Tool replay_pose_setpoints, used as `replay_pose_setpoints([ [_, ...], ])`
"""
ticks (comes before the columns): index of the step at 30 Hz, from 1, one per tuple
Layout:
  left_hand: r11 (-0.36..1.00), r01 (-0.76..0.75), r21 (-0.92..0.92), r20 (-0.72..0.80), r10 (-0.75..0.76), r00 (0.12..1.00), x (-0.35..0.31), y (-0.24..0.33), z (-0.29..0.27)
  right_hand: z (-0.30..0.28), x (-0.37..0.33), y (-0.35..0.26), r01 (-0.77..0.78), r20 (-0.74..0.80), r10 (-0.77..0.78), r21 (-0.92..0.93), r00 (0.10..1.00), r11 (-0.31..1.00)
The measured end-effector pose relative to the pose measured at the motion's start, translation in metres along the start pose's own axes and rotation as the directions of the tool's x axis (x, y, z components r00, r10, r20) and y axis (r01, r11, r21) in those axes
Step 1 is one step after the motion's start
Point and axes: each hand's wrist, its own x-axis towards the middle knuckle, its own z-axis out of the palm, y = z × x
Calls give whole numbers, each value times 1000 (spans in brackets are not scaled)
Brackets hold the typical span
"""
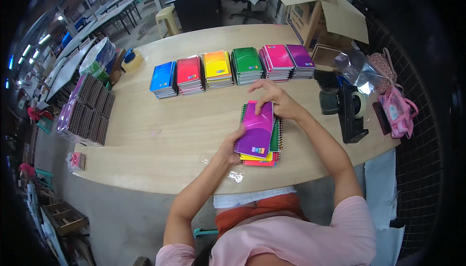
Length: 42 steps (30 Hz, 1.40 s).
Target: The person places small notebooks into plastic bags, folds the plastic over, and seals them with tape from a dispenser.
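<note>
1. A scrap of clear plastic lies on the wooden tabletop, near the table's close edge.
2. The left hand holds the lower left side of a spiral-notebook bundle, its thumb on the cover and its other fingers mostly hidden.
3. The purple spiral notebook tops that bundle, in front of the person; green, yellow and red-pink covers peek out below, mostly blocked by it.
4. The right hand is half open at the bundle's upper end, fingers bent and spread, 1 of them at the purple cover; I cannot tell whether it pinches anything.
5. Rightward stand a black tape dispenser and a pink pouch; leftward, a small wrapped pack and a tall block of wrapped notebooks.
6. Just beyond the right hand, a row of 6 notebook stacks crosses the table: blue, red, yellow, green, pink, purple.
7. Farther back are an open cardboard box, right, and a yellowish stool beside a black desk.
</note>
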Motion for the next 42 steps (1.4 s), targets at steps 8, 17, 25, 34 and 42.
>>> replay_pose_setpoints([
  [8, -400, -569, 718, 637, 50, 769, -35, 26, 86, 23, -114, -31, -271, 366, 481, 928, 797, -256],
  [17, -15, -564, 825, 485, 531, 695, -7, 1, 54, 43, -117, -74, -77, -367, 381, 626, 849, 776],
  [25, 255, -559, 789, 332, 589, 737, 29, -52, 2, 95, -118, -48, -95, -503, 478, 610, 720, 786],
  [34, 122, -425, 897, 229, 695, 682, 22, -72, 0, 120, -131, -35, -113, -625, 481, 534, 615, 838],
  [42, 86, -349, 933, 226, 616, 755, 20, -56, 12, 105, -114, -43, -212, -616, 536, 521, 578, 827],
])
